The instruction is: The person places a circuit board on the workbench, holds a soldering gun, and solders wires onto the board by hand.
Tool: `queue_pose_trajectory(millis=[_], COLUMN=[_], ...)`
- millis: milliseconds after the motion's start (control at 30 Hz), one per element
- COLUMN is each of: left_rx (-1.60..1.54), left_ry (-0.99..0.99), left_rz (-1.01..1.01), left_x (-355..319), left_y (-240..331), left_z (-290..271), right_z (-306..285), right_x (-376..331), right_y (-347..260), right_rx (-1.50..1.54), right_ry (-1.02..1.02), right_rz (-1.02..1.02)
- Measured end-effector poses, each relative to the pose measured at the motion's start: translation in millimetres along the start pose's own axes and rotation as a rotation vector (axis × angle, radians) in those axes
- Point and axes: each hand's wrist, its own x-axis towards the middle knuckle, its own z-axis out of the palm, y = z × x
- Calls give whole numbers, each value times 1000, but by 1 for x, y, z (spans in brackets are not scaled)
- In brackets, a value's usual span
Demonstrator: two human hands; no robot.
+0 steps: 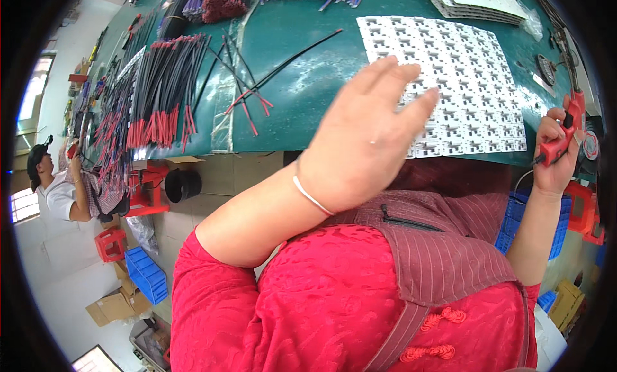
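My left hand [369, 131] is raised flat above the near edge of a white panel of small circuit boards [456, 70], fingers together and stretched out, holding nothing. A thin white band circles that wrist. At the right edge of the green table, my right hand [554, 156] grips a red-handled tool [565, 131] that points upward. A few loose black wires with red ends [247, 92] lie to the left of the panel.
Bundles of black and red wires [160, 92] cover the table's left side. A stack of white panels [479, 2] sits at the far right. Another person [58, 185] works at far left. Red stools, a blue crate [146, 274] and cardboard boxes stand on the floor.
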Motion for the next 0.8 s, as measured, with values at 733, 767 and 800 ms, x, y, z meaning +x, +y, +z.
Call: queue_pose_trajectory(millis=[733,767,800], left_rx=[941,955,960], left_ry=[-293,-250,-207], left_rz=[-773,-729,-684], left_x=[-63,-63,-63], left_y=[-117,-117,-118], left_z=[-139,-140,-138], right_z=[-7,-7,-7], right_x=[-4,-4,-4], right_y=[-3,-3,-5], right_rx=[-101,-102,-101], right_ry=[-8,-8,-11], right_rz=[0,1,2])
